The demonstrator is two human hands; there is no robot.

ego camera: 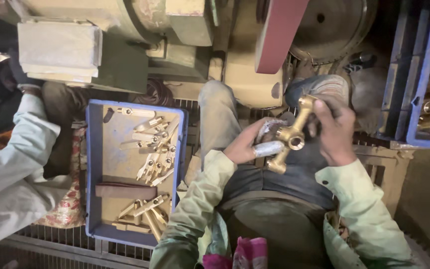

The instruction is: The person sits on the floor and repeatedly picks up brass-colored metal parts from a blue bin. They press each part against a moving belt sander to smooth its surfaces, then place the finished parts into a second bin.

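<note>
A brass fitting [291,135] was gripped between both hands, above the lap. The left hand [247,144] was closed on its lower end, with wrapped fingers [268,148] pressed against the side of the body. The right hand [335,130] was clasped round the upper arm of the fitting, thumb laid along it. The piece was held tilted, its round open port turned up towards the camera.

Ahead of the hands and just above them, a reddish belt [279,32] was seen running over a wheel [330,22] on the machine. To the left of the left hand, a blue tray [93,149] of smaller brass parts [154,149] was set on the floor grating; to the right of the right hand, a second blue crate [416,79] held more fittings.

For good work, the piece would best be kept firmly braced by both hands, fingers clear of the belt. A neighbour's sleeve [11,164] lay far left.
</note>
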